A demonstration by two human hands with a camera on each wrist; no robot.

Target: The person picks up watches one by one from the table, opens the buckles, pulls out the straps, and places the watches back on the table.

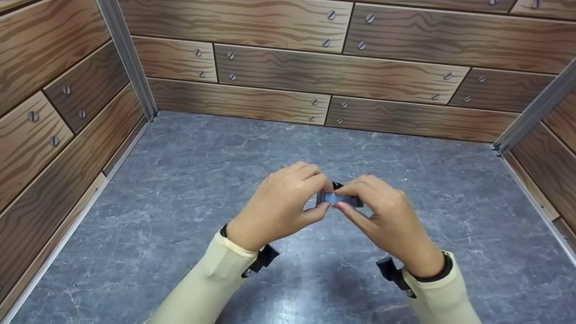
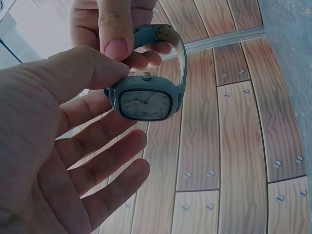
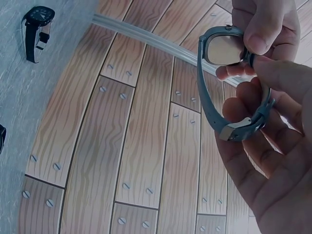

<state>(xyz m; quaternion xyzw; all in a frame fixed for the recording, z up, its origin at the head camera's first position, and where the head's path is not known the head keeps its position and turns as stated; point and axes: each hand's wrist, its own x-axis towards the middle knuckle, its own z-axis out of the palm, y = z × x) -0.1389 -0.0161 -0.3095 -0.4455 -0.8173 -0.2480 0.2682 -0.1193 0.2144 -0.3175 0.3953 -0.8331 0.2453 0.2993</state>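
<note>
A blue-grey wristwatch (image 1: 332, 198) is held between both hands above the table. My left hand (image 1: 283, 202) pinches the case by one edge; its other fingers are spread out below in the left wrist view. The pale dial (image 2: 145, 105) with dark numerals faces that camera, and a crown sticks out of the case's side. My right hand (image 1: 387, 213) pinches the watch between thumb and forefinger where strap meets case. From the right wrist, the plain back (image 3: 225, 49) shows, and the strap (image 3: 208, 102) hangs in a closed loop, its buckle fastened.
A black wristwatch (image 3: 40, 17) lies on the grey marbled table (image 1: 202, 153); part of another dark object (image 3: 2, 138) shows at the right wrist view's left edge. Wood-patterned panels (image 1: 270, 63) with metal corner posts (image 1: 130, 58) enclose the table's back and sides.
</note>
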